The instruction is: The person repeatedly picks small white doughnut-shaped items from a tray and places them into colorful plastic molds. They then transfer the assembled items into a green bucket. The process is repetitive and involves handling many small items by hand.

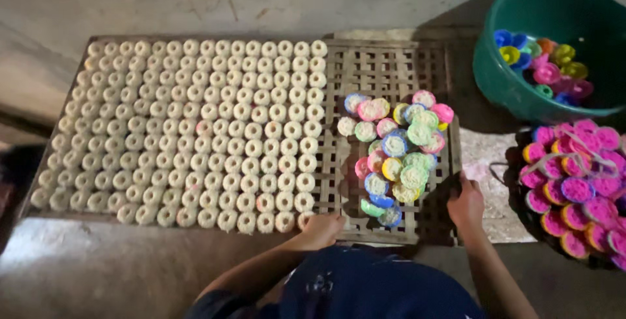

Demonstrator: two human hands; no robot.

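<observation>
Mostly filled: pale rings (189, 130) covering the lattice rack (391, 65); moulded pile (398, 149) left; left hand (321, 230) pinching a ring, right hand (465, 203) grip indiscernible.

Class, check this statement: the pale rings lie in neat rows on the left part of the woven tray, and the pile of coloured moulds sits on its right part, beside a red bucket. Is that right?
Not quite. The bucket is green, not red, as the head view shows. The rest holds: the pale rings lie in neat rows on the left part of the woven tray, and the pile of coloured moulds sits on its right part.
</observation>
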